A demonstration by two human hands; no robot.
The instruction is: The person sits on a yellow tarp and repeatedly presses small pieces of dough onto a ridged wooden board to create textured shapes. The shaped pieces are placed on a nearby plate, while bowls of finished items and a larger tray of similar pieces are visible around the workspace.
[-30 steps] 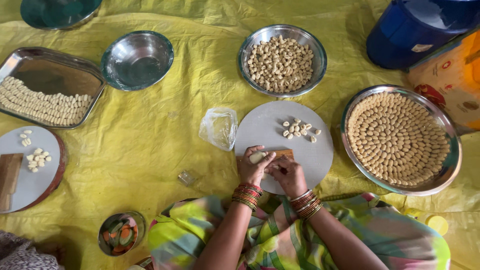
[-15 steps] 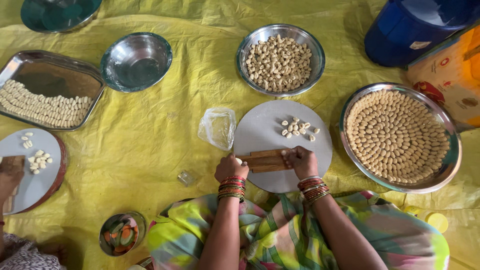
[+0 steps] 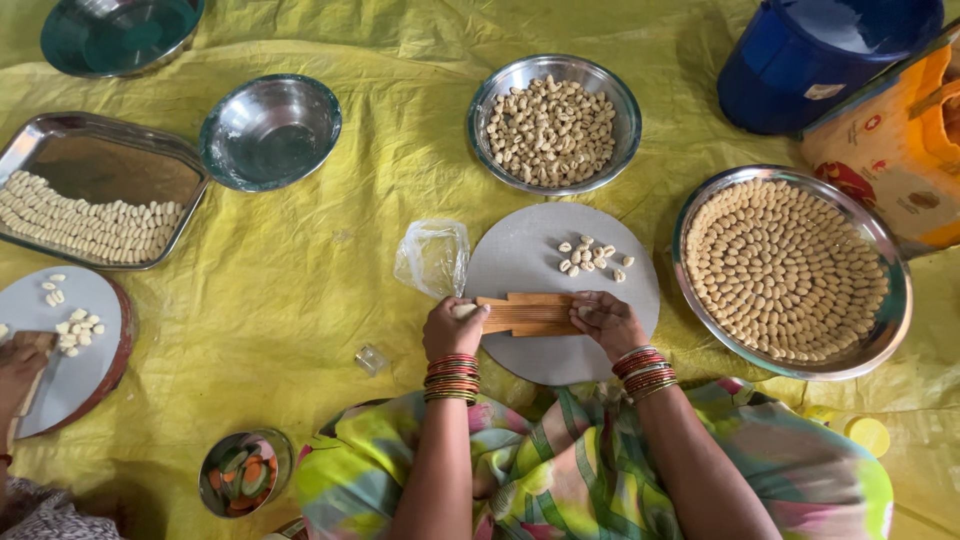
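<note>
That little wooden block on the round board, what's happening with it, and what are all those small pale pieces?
A person seated on a yellow sheet holds a ridged wooden block on a round grey board. The right hand steadies one end; the left hand presses a small pale piece at the other. Shaped pieces lie on the board, and more fill a round tray and a steel bowl. Another person's hand works at the left edge.

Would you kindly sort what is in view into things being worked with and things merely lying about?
In use: left hand, right hand, wooden ridged board, round grey board, small dough pieces.
Lying about: empty steel bowl, blue container, clear plastic bag.
</note>
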